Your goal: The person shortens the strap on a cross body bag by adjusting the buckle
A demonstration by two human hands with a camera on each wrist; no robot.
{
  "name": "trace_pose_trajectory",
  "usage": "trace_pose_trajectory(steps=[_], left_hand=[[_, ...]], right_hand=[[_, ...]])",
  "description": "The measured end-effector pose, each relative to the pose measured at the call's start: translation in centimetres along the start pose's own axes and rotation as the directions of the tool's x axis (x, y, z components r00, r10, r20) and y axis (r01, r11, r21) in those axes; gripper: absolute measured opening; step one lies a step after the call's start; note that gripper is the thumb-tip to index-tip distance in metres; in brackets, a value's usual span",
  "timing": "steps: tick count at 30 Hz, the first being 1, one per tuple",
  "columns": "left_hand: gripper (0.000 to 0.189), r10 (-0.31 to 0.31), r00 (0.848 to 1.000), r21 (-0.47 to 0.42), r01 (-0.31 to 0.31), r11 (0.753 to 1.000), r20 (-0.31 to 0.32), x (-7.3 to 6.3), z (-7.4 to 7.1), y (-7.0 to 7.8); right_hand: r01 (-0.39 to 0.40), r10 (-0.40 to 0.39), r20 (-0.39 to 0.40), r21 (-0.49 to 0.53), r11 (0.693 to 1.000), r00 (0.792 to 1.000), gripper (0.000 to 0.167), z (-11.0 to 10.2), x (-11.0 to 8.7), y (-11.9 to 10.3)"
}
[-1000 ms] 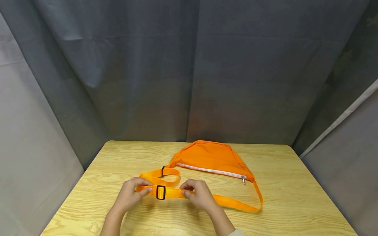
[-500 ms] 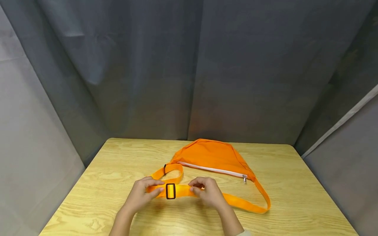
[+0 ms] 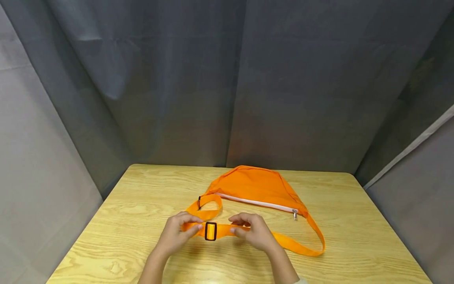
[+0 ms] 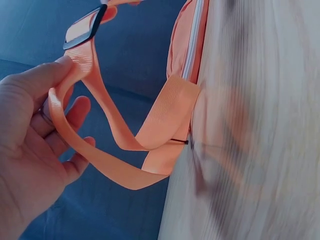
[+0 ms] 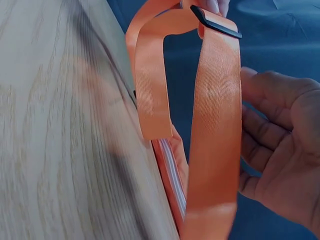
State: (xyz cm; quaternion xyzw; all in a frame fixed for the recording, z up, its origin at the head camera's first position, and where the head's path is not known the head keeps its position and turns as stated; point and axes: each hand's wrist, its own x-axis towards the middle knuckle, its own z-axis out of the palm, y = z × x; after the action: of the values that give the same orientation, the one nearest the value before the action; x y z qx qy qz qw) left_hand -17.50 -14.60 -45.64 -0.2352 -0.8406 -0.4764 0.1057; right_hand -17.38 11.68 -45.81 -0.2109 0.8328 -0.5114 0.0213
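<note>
An orange waist bag (image 3: 255, 185) lies on the table with its white zipper facing me. Its orange strap (image 3: 224, 230) is raised off the tabletop in front of it, a black slide buckle (image 3: 211, 231) on the raised stretch. Just left of the buckle, my left hand (image 3: 175, 232) pinches the strap between thumb and fingers. To the right, my right hand (image 3: 255, 232) has thumb and index finger loosely about the strap; in the right wrist view its fingertips (image 5: 248, 75) meet the strap's edge. The doubled strap hangs in loops in the left wrist view.
A second black slider (image 3: 199, 202) sits on the strap near the bag's left end. The zipper pull (image 3: 295, 215) dangles at the right end. Beneath is a wood-grain table (image 3: 117, 236), with grey curtains (image 3: 177, 98) behind and at the sides.
Both hands have moved to the right with the strap and buckle. The right strap loop has shifted slightly right too. My right thumb and index finger look a little farther apart.
</note>
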Motion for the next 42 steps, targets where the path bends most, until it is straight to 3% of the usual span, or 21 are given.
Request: trace_pose_trajectory(steps=[5,8,10,12,15,17,25,32,37,42], left_hand=[[0.009,0.011,1.0,-0.034,-0.011,0.999,-0.009,0.1,0.7,0.3],[0.01,0.024,1.0,-0.041,-0.025,0.999,-0.008,0.1,1.0,0.4],[0.01,0.011,1.0,-0.044,-0.011,0.999,-0.007,0.1,1.0,1.4],[0.011,0.003,1.0,-0.041,-0.003,0.999,-0.009,0.1,1.1,1.5],[0.013,-0.011,1.0,-0.041,0.011,0.999,-0.007,0.0,1.1,1.5],[0.013,0.002,1.0,-0.04,-0.002,0.999,-0.003,0.0,1.2,0.6],[0.014,0.032,0.999,-0.036,-0.031,0.999,0.035,-0.5,1.0,0.7],[0.045,0.015,0.999,0.013,-0.015,1.0,0.036,-0.9,1.6,0.8],[0.061,0.098,0.995,0.022,-0.099,0.995,0.029,-1.1,2.5,0.8],[0.06,0.214,0.977,0.08,-0.212,0.974,-0.016,-1.1,3.3,0.6]], right_hand=[[0.009,-0.012,0.036,0.075,0.997,0.999,0.025,0.3,0.2,-0.8],[0.017,-0.023,0.048,0.111,0.994,0.999,0.022,0.8,0.3,-1.4],[0.019,-0.024,0.047,0.112,0.994,0.999,0.018,1.1,0.3,-2.0],[0.03,-0.035,0.044,0.11,0.993,0.998,0.015,1.4,0.4,-2.0],[0.041,-0.044,0.036,0.095,0.995,0.998,0.013,1.7,0.4,-1.9],[0.047,-0.051,0.031,0.097,0.994,0.998,0.012,1.8,0.5,-1.5],[0.039,-0.039,-0.003,0.103,0.994,0.999,0.007,2.1,0.3,-1.6],[0.055,-0.053,-0.022,0.102,0.993,0.998,0.007,2.1,0.2,-1.5],[0.06,-0.058,-0.02,0.142,0.988,0.998,0.008,2.1,0.3,-1.5],[0.057,-0.054,-0.02,0.171,0.984,0.998,0.007,2.0,0.2,-2.4]])
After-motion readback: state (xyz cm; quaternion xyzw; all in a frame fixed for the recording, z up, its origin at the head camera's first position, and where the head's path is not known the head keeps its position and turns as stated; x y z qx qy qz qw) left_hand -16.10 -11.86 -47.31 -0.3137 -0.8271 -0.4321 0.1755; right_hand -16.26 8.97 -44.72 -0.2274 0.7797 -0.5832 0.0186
